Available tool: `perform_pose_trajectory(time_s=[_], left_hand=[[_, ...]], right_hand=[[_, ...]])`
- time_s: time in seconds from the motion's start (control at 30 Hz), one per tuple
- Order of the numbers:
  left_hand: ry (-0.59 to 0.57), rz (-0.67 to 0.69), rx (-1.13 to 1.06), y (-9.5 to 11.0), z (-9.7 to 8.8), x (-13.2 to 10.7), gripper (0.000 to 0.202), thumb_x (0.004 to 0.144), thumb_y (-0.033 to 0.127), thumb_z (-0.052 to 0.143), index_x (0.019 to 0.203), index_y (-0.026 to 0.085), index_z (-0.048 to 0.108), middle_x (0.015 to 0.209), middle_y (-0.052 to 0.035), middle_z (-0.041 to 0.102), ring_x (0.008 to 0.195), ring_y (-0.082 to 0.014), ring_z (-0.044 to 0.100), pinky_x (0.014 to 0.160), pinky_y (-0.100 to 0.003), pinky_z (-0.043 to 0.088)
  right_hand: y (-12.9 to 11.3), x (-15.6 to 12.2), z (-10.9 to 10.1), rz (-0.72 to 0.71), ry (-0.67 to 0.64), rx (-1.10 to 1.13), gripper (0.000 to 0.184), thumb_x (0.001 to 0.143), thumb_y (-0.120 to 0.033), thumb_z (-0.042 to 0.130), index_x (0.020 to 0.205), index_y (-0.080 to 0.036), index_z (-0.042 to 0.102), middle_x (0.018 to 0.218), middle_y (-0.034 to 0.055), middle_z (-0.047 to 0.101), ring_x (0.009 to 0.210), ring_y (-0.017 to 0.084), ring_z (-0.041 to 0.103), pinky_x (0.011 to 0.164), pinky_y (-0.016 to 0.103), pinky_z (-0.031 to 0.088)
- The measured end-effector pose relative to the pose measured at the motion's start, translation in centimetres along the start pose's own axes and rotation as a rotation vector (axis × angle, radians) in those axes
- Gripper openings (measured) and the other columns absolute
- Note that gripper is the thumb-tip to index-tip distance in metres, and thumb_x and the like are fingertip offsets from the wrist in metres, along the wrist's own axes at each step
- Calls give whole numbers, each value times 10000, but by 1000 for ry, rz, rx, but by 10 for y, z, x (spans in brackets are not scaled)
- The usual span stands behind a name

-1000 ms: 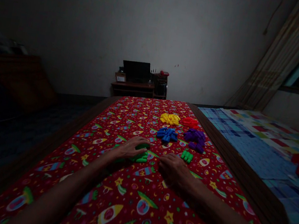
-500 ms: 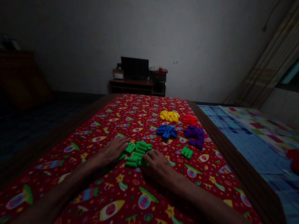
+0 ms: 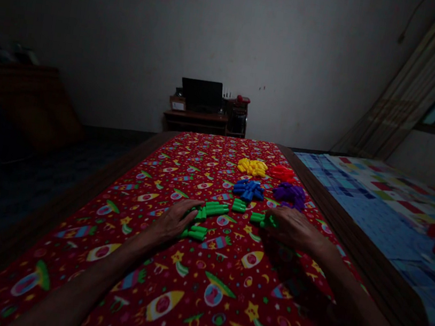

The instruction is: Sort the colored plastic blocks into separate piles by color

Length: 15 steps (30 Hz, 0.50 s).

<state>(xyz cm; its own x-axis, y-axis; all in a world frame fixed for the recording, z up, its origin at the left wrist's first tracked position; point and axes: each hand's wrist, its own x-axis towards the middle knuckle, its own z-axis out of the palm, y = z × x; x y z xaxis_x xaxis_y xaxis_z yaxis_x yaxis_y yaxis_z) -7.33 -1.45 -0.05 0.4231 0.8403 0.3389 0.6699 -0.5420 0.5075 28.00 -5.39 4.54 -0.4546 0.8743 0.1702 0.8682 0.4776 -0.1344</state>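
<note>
Small green tube-like plastic pieces (image 3: pixel 217 208) lie in a loose arc on a red printed cloth (image 3: pixel 202 274). My left hand (image 3: pixel 175 220) rests beside the left end of this arc, its fingers and thumb spread around several pieces without gripping them. My right hand (image 3: pixel 289 227) is at the right end, with bent fingers closed on green pieces (image 3: pixel 271 220); the fingertips are partly hidden. A small green group (image 3: pixel 239 205) sits between the two hands.
Beyond my hands lie piles of blue (image 3: pixel 249 189), yellow (image 3: pixel 252 167), red (image 3: pixel 282 173) and purple pieces (image 3: pixel 291 194). A desk with a dark monitor (image 3: pixel 201 95) stands against the far wall. To the right is a surface with checked covers (image 3: pixel 343 189).
My right hand has moved right with green pieces, away from the central cluster to the small group near the purple pile. The central green pieces are more spread out. My left hand stays nearby.
</note>
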Motion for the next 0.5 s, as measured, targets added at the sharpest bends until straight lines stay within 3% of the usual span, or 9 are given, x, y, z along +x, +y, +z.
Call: perform_pose_trajectory(time_s=[0.13, 0.27, 0.4, 0.5], left_hand=[[42, 51, 15, 1, -2, 1, 423, 940, 412, 373, 1198, 183, 617, 1197, -115, 661, 1118, -249, 603, 995, -405, 468], [93, 230, 49, 24, -4, -2, 391, 946, 386, 435, 1271, 212, 565, 1298, -103, 601, 1237, -252, 519, 1059, -436, 410], [11, 337, 95, 59, 5, -9, 520, 908, 414, 544, 1376, 209, 450, 1285, -117, 602, 1188, -258, 546, 993, -427, 460], [-42, 317, 190, 72, 12, -12, 416, 944, 358, 487, 1321, 183, 502, 1137, -113, 661, 1055, -249, 604, 921, -410, 491]], right_hand=[[-9, 4, -13, -41, 69, 185, 216, 853, -318, 573, 1016, -195, 646, 950, 73, 680, 855, 186, 616, 736, 275, 445], [-23, 14, 1, -145, 181, 495, 207, 855, -344, 584, 974, -179, 620, 927, 53, 673, 809, 163, 625, 706, 257, 469], [-48, 16, 20, -323, 238, 620, 180, 859, -344, 602, 950, -189, 600, 1081, 85, 652, 970, 192, 621, 820, 296, 484], [-58, 14, 22, -412, 232, 572, 136, 866, -308, 596, 951, -202, 590, 1125, 86, 634, 1047, 201, 591, 889, 323, 465]])
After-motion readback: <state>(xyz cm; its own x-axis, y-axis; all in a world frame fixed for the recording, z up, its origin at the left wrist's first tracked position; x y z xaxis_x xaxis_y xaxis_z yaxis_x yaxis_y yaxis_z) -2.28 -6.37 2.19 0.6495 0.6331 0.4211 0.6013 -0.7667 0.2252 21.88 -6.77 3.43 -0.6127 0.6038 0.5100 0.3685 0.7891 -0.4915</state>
